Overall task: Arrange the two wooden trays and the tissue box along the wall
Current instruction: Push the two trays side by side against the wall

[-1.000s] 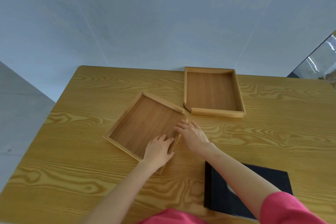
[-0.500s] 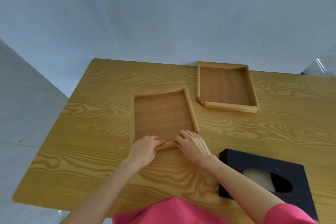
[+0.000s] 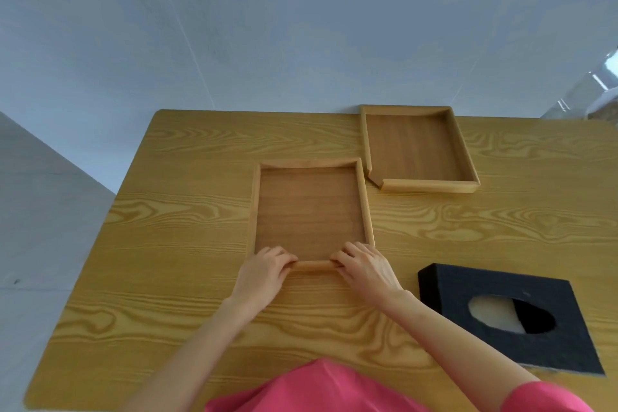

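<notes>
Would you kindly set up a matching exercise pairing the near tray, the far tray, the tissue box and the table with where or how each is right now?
1. near tray
2. far tray
3. tissue box
4. table

A. black, at the near right
B. back rim at the wall
C. bears everything
D. held by both hands at its near rim

Pairs: 1-D, 2-B, 3-A, 4-C

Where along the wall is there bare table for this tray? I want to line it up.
Bare table runs along the wall left of the far tray, straight ahead of the near tray that both hands grip. A narrower strip lies right of the far tray. It is tight where the trays' corners nearly meet.
</notes>
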The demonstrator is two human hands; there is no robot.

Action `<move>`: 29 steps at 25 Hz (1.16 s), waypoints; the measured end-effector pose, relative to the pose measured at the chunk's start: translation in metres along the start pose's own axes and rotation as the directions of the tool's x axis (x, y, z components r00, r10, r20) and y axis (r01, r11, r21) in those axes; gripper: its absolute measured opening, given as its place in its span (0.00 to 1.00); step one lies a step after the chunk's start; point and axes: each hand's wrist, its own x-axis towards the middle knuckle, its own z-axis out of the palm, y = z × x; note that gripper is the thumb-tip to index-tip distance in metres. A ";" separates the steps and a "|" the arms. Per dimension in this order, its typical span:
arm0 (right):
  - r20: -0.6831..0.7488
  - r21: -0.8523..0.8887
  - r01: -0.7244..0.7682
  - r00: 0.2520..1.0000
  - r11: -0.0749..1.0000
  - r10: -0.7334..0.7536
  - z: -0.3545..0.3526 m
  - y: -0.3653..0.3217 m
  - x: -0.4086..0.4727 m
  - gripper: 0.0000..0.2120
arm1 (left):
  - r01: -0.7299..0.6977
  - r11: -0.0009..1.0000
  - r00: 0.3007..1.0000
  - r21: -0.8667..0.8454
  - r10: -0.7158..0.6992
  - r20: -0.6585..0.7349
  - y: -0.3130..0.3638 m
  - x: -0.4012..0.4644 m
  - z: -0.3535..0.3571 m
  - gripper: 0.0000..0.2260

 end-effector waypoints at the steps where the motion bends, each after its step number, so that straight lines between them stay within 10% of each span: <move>1: -0.014 0.008 -0.004 1.000 1.000 0.004 0.000 0.000 0.003 0.10 | 0.012 1.000 1.000 -0.001 -0.012 -0.007 -0.002 0.002 -0.001 0.12; 29: -0.001 -0.020 -0.183 0.983 0.983 0.183 -0.021 0.053 0.145 0.15 | 0.070 0.996 0.995 0.050 -0.074 0.062 -0.024 0.157 -0.039 0.16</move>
